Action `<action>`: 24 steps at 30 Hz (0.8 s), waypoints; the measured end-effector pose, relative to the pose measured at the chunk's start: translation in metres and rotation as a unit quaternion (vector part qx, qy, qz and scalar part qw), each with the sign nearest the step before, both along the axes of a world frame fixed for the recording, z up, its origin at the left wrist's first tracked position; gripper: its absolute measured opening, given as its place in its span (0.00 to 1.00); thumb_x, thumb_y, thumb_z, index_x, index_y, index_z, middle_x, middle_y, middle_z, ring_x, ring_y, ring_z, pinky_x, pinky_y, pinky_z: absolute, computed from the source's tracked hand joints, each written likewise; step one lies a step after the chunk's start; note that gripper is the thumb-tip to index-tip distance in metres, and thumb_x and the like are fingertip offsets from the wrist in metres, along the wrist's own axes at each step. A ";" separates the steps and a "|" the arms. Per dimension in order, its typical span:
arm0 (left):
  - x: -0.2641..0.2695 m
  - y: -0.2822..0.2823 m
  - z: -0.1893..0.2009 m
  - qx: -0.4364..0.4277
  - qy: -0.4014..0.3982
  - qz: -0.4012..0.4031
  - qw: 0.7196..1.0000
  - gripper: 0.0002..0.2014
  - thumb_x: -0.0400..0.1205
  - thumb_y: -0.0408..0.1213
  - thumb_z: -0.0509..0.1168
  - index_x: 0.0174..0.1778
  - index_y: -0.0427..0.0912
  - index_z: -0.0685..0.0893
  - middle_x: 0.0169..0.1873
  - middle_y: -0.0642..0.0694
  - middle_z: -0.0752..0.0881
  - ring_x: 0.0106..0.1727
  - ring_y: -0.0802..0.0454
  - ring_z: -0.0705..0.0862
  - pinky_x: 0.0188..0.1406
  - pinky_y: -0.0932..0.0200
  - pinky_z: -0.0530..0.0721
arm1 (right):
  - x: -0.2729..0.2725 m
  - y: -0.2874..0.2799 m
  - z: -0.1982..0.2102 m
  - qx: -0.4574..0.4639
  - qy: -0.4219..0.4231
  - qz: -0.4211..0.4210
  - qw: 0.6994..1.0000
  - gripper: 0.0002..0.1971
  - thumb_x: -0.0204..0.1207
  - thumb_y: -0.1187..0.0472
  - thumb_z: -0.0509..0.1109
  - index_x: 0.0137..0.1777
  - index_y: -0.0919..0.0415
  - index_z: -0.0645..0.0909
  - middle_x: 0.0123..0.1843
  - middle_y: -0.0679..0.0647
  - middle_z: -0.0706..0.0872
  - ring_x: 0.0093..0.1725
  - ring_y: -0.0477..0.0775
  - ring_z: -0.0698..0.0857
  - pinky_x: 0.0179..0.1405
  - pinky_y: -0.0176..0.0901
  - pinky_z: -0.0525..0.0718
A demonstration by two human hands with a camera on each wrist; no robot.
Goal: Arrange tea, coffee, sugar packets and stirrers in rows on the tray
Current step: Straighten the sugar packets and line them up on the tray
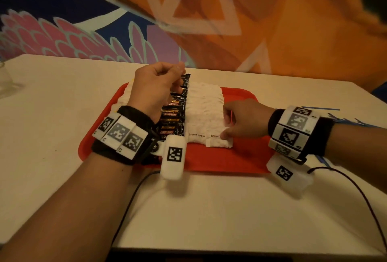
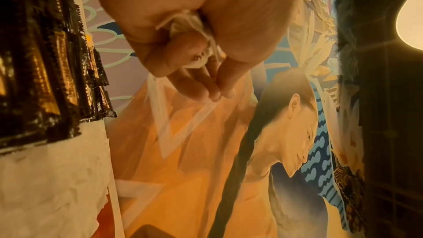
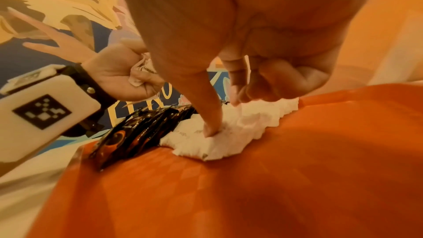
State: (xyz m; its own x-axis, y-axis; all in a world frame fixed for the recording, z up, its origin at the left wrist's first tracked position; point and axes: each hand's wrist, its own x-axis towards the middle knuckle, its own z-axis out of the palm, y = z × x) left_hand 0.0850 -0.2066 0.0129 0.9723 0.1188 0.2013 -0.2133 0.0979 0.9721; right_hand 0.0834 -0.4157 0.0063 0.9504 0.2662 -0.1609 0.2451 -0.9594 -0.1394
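i read "brown sugar" on the nearest white paper sugar packets [image 1: 201,136] and "kopiko" on black foil coffee sachets [image 1: 170,115].

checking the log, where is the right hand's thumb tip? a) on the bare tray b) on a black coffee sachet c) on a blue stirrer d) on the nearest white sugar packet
d: the right hand presses its thumb tip onto the nearest white sugar packet, beside the black coffee sachets.

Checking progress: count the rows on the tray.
4, it seems: a white row at the tray's left, largely hidden by the left hand; the coffee row; two sugar rows side by side right of it.
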 end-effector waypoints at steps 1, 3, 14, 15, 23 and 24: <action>0.000 0.000 0.000 0.001 -0.001 0.001 1.000 0.07 0.84 0.41 0.70 0.44 0.41 0.87 0.31 0.49 0.84 0.30 0.56 0.81 0.16 0.67 0.69 | -0.001 0.000 0.001 0.008 -0.008 0.002 1.000 0.19 0.67 0.44 0.82 0.46 0.52 0.78 0.43 0.46 0.82 0.44 0.49 0.80 0.39 0.43 0.80; 0.000 0.001 0.001 0.002 -0.002 0.003 1.000 0.08 0.84 0.41 0.70 0.45 0.41 0.87 0.30 0.49 0.83 0.30 0.56 0.81 0.16 0.67 0.69 | -0.003 0.001 0.004 0.035 -0.034 0.024 0.999 0.16 0.67 0.48 0.83 0.42 0.49 0.77 0.40 0.44 0.80 0.42 0.48 0.79 0.38 0.43 0.77; 0.000 0.001 0.001 -0.028 0.015 -0.014 0.999 0.10 0.85 0.42 0.68 0.43 0.40 0.86 0.31 0.48 0.83 0.30 0.56 0.80 0.16 0.67 0.68 | -0.005 0.007 0.007 0.003 0.057 0.093 0.994 0.12 0.75 0.58 0.78 0.56 0.43 0.88 0.49 0.41 0.88 0.47 0.38 0.84 0.50 0.40 0.84; 0.000 0.001 0.001 -0.032 0.015 -0.016 0.999 0.10 0.85 0.43 0.68 0.43 0.40 0.86 0.30 0.48 0.82 0.29 0.56 0.80 0.16 0.67 0.68 | -0.004 0.006 0.010 0.003 0.056 0.097 0.994 0.12 0.74 0.56 0.79 0.56 0.42 0.88 0.49 0.40 0.88 0.47 0.37 0.83 0.50 0.39 0.83; -0.005 -0.005 0.008 -0.101 0.055 -0.065 0.991 0.26 0.89 0.56 0.53 0.47 0.38 0.84 0.29 0.45 0.84 0.28 0.54 0.81 0.15 0.67 0.67 | 0.002 0.019 0.052 0.179 -0.053 0.108 0.976 0.07 0.72 0.50 0.79 0.50 0.41 0.88 0.39 0.37 0.88 0.41 0.38 0.88 0.39 0.30 0.81; -0.006 -0.005 0.009 -0.110 0.055 -0.074 0.990 0.28 0.89 0.58 0.50 0.48 0.37 0.84 0.30 0.44 0.85 0.28 0.54 0.82 0.15 0.66 0.67 | 0.002 0.024 0.054 0.200 -0.070 0.116 0.970 0.07 0.72 0.50 0.80 0.49 0.43 0.89 0.39 0.38 0.89 0.40 0.38 0.88 0.40 0.30 0.81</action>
State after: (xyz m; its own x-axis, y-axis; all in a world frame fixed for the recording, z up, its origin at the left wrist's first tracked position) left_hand 0.0789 -0.2119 0.0217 0.9970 0.0024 0.0776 -0.0740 0.3320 0.9404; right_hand 0.0859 -0.3921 0.0602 0.8624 0.4902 0.1262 0.4917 -0.7519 -0.4392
